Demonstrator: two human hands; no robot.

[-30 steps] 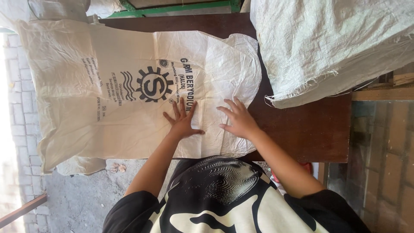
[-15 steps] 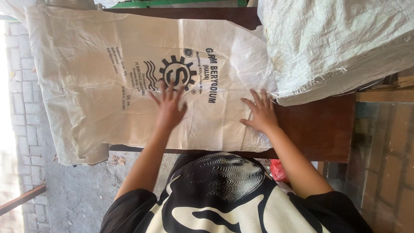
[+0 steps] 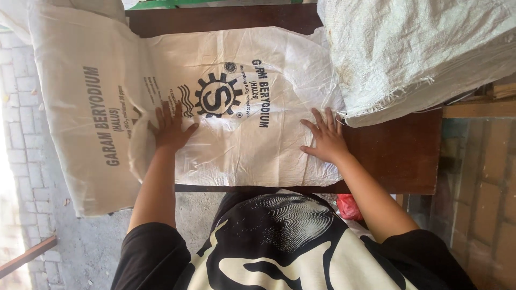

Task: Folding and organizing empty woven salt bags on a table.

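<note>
Hands press flat, fingers spread: left hand point(image 3: 171, 129) and right hand point(image 3: 325, 140) on the white woven sack point(image 3: 242, 145) lying across the table point(image 3: 398, 161). Sack looks light, limp and slippery; edges seem best for gripping.

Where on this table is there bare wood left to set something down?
Bare wood shows right of the right hand, below the stacked sacks, and along the table far edge. The printed sack under the left hand covers the rest.
</note>
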